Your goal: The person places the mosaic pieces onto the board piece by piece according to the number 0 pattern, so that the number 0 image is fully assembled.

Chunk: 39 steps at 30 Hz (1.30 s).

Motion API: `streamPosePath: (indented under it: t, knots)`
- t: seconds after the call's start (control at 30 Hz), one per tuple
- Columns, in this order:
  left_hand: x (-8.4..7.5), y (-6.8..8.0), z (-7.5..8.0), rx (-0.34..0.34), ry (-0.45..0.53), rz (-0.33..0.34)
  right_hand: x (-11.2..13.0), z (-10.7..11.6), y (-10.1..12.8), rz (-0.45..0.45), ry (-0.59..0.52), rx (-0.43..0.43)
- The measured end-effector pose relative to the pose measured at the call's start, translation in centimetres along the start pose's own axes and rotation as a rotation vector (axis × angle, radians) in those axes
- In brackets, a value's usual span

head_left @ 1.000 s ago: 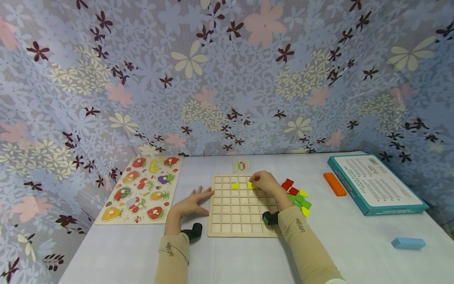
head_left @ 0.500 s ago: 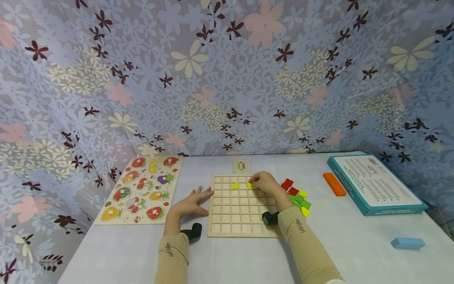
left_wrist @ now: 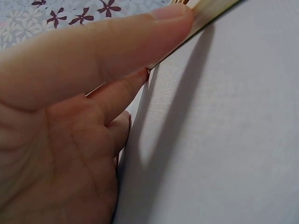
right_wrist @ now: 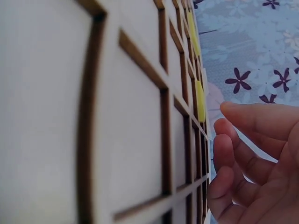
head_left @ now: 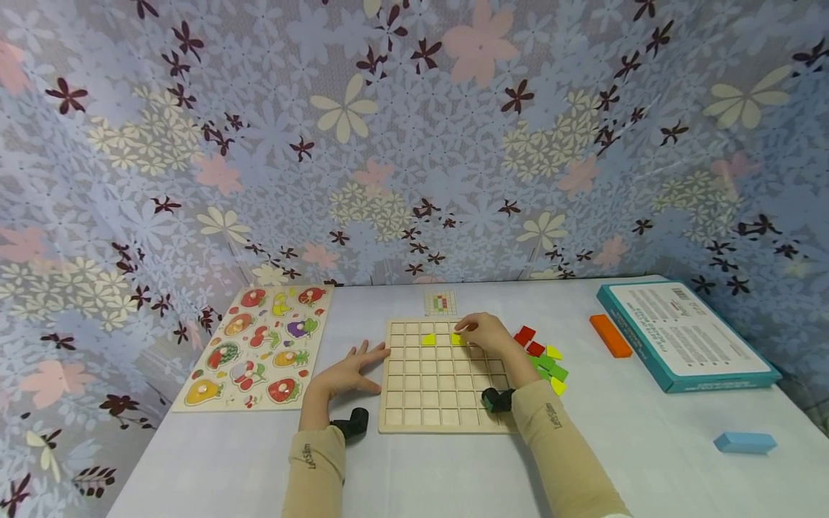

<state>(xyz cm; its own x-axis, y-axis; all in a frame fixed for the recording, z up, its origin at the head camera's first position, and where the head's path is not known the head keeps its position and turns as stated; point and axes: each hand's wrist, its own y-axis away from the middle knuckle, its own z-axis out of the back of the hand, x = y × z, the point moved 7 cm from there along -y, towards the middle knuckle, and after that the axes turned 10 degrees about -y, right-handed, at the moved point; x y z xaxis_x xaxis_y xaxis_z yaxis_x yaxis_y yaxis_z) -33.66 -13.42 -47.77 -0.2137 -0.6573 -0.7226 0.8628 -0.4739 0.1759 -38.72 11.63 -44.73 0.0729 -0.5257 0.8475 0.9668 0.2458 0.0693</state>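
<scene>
A wooden grid board (head_left: 414,429) lies flat on the table in the head view. Two yellow tiles sit in cells of its second row, the left tile (head_left: 428,339) in plain sight and the right tile (head_left: 456,339) partly covered by fingers. My right hand (head_left: 486,334) hovers at that second tile. In the right wrist view its loosely bent fingers (right_wrist: 223,149) have nothing between them, and the nearer yellow tile (right_wrist: 201,102) lies in its cell. My left hand (head_left: 350,370) rests with spread fingers at the board's left edge, thumb (left_wrist: 173,28) against the rim.
Loose red tiles (head_left: 524,335), green tiles (head_left: 547,361) and yellow ones lie right of the board. Behind it is a small pattern card (head_left: 441,303). A fruit puzzle (head_left: 255,349) lies left; a teal box (head_left: 693,334), orange block (head_left: 611,336) and blue block (head_left: 745,443) lie right.
My right wrist and sleeve have shifted slightly to the right, while the fingertips stay close by the second yellow tile. My left hand has kept its place at the board's edge.
</scene>
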Motion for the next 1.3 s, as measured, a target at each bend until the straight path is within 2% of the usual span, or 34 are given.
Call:
streamPosePath:
  t: [0.43, 0.63, 0.87, 1.3]
  knots:
    - [0.2, -0.1, -0.1, -0.014, -0.003, 0.01, -1.2, 2.6, 2.1, 0.02, -0.107, -0.064]
    - [0.1, -0.1, 0.0, -0.016, -0.005, 0.01, -2.1, 4.1, 2.9, 0.0, -0.104, -0.116]
    - [0.1, -0.1, -0.1, -0.006, -0.009, 0.0, -3.1, 5.4, 3.7, -0.028, -0.157, -0.157]
    - [0.3, -0.2, -0.1, -0.008, -0.008, 0.008, -5.6, 6.8, 4.4, -0.131, -0.118, -0.109]
